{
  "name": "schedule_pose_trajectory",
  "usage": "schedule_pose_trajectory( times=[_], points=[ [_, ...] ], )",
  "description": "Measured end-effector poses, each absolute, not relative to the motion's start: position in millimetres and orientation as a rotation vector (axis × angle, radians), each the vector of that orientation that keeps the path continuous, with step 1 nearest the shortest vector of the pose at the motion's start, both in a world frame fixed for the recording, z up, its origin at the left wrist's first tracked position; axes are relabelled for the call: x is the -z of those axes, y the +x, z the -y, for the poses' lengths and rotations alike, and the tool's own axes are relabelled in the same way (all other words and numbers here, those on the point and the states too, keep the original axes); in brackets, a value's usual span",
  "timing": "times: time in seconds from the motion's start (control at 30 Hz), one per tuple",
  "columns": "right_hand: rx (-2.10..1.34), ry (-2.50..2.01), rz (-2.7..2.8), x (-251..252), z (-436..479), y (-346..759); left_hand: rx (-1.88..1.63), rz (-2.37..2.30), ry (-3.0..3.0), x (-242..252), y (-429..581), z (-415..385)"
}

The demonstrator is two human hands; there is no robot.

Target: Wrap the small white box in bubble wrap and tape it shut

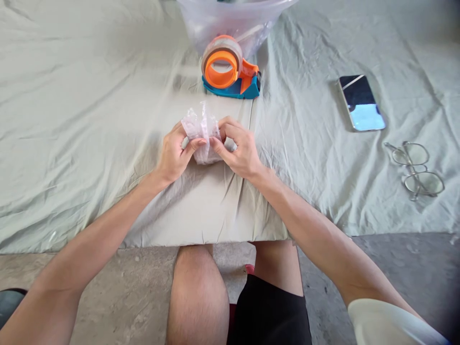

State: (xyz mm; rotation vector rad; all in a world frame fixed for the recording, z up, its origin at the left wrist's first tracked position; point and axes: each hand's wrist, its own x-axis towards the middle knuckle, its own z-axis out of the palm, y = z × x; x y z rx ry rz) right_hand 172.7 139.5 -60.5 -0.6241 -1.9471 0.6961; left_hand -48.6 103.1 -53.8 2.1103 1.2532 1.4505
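Between my two hands is a small, crumpled, clear pinkish plastic bag (204,125), held just above the cloth-covered table. My left hand (176,151) pinches its left side, thumb pointing inward. On the opposite side, my right hand (239,146) grips the bag with thumb and curled fingers. The two thumbs nearly meet at the middle of the plastic. What the bag contains, if anything, I cannot make out. Just beyond the hands stands an orange and blue tape dispenser (247,79) with a roll of tape on it.
A translucent plastic bin (194,28) stands behind the dispenser at the far edge of view. To the right lie a phone (361,103) and a pair of glasses (413,167). A wrinkled pale green cloth (89,96) covers the table, whose front edge is above my knees.
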Motion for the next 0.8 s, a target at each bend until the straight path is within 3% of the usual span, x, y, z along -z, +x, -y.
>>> schedule_pose_trajectory(
  times=[0.37, 0.8],
  points=[
    [-0.838, -0.706, 1.786, 59, -131, 169, -1.654, -1.202, 1.722, 66, -41, -101],
    [-0.601, -0.607, 1.933, 66, -137, 170, -1.575, -1.490, 2.070, 54, -40, -91]
  ],
)
